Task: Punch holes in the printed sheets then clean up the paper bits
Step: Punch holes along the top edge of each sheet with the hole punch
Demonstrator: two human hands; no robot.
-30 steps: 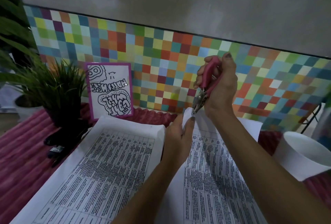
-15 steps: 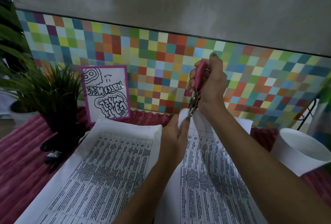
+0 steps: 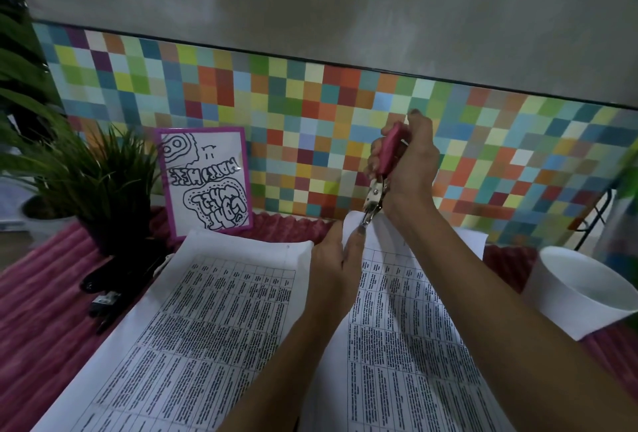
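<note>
Your right hand [image 3: 411, 169] is closed tight around the pink handles of the hole punch [image 3: 381, 173], whose metal nose points down and bites the raised top corner of the right sheet [image 3: 407, 328]. Your left hand [image 3: 336, 267] pinches that same corner between thumb and fingertips, just beside the nose of the punch, lifting it off the red cloth [image 3: 41, 321]. The paper is thin, light and limp: it bends under its own weight, so hold it close to the point of punching, as you do here, and keep the edge taut so that it seats squarely in the slot. A pull away from the punch while it is closed would likely tear the margin. The punch is small, rigid and metal at the nose; its 2 handles give a firm squeeze with 1 hand. Count: 2 printed sheets are in view, the left sheet [image 3: 214, 321] lying flat beside the right one, their inner edges overlapping under your left wrist; whether more sheets lie beneath cannot be told. 1 hole punch. 1 white bowl [image 3: 587, 297] stands at the right, near the sheets, and would suit collecting the bits. No loose paper bits can be made out on the cloth.
</note>
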